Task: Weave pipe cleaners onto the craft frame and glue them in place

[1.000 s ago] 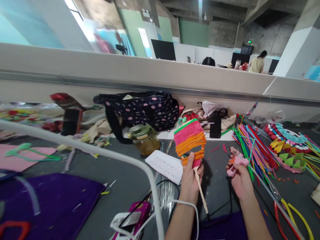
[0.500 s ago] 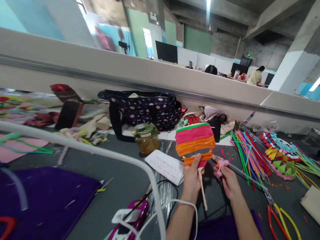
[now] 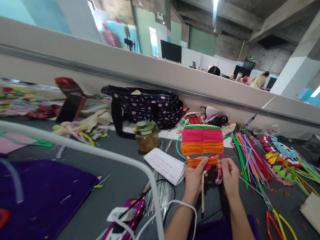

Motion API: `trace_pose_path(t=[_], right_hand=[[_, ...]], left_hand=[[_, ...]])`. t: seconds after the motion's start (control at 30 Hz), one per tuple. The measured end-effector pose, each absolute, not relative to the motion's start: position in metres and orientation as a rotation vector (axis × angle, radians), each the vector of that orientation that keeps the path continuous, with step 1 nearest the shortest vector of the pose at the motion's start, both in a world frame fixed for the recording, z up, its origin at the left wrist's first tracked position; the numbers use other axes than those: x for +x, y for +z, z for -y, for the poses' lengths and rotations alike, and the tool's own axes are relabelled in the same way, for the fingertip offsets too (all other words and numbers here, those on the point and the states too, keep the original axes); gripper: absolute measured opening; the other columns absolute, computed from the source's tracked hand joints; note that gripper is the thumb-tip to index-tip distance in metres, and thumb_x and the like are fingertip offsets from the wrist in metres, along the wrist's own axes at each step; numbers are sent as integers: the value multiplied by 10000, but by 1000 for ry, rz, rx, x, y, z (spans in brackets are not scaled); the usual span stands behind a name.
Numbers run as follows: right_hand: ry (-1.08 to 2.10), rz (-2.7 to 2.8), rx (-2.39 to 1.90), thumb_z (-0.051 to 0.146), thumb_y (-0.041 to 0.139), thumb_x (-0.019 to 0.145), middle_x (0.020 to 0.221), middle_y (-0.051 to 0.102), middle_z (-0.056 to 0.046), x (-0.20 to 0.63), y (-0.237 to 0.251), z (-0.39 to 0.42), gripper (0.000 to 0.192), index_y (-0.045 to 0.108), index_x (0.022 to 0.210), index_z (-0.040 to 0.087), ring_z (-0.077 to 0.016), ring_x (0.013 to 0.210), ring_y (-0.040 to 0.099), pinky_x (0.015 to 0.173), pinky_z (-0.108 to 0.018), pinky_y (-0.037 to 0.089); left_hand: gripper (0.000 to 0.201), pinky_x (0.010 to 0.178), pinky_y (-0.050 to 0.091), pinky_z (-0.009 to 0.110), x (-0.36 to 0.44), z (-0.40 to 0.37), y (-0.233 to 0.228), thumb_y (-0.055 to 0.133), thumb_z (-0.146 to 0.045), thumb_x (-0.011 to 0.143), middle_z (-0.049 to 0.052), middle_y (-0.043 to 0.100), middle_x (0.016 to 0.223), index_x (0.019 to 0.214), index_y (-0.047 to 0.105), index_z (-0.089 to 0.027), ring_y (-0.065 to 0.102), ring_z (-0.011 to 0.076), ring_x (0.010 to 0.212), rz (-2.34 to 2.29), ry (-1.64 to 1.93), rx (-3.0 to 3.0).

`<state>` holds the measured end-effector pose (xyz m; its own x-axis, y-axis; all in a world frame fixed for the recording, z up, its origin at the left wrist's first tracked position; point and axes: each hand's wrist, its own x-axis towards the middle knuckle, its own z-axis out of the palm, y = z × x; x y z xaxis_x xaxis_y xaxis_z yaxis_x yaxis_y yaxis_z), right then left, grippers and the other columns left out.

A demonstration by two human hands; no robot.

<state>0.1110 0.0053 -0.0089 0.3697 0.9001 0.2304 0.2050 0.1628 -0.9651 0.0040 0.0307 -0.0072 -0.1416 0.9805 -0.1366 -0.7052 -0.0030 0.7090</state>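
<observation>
A flat striped fan-shaped piece point(image 3: 202, 140) of fuzzy strips, green at the top, then pink and orange, faces me upright. A gap shows between its upper orange rows and lower orange band. From its base hangs a twisted cream handle point(image 3: 202, 193). My left hand point(image 3: 195, 181) is closed on the fan's lower edge, thumb across the front. At the fan's lower right edge, my right hand point(image 3: 229, 175) is pinched, with a small curled pink piece point(image 3: 218, 176) hanging at its fingertips. What exactly lies between those fingertips is partly hidden.
Bundled colourful fuzzy stems point(image 3: 250, 160) and red-and-yellow-handled scissors point(image 3: 273, 213) lie right. Left are a folded paper point(image 3: 163, 165), a lidded jar point(image 3: 147, 138), clear rods point(image 3: 162, 196) and a magenta device point(image 3: 132, 213). A white tube point(image 3: 112, 155) crosses the foreground. A dark patterned bag point(image 3: 147, 108) stands behind.
The fan has turned to face me more squarely and shifted slightly right. My right hand has risen to its lower right edge, and the pink piece now hangs below the fingertips.
</observation>
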Motion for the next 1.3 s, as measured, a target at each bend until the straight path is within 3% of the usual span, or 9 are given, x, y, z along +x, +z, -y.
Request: trace_pose_path(t=[0.23,0.7,1.07,1.3], right_hand=[[548,1045,-1329,512,584,782,584,506,41,103,-12,-15,349,530,687,180,-103,528,459,509,-215,385],[474,1054,-1365,540,523,806,510,502,39,102,-23,-11,360,526,678,204,-135,530,496,512,-240,393],[351,1096,-1370,511,530,823,653,576,7,107,-24,-13,338,538,723,188,-130,594,517,573,-236,410],[453,1030,-1352,499,549,812,707,607,-6,109,-27,-15,325,554,837,175,-130,576,536,537,-231,419]], left_hand=[[298,326,440,179,10,-28,-11,816,-291,550,6,657,571,726,659,-108,542,96,386,-833,1519,523],[256,390,509,218,13,-25,-10,807,-278,569,10,665,593,701,664,-113,584,116,435,-784,1524,505],[243,469,531,211,18,-26,-14,806,-263,578,11,680,627,713,665,-119,607,110,468,-720,1509,477],[241,494,525,205,22,-25,-16,808,-253,574,6,673,630,713,666,-116,598,97,472,-716,1513,469]])
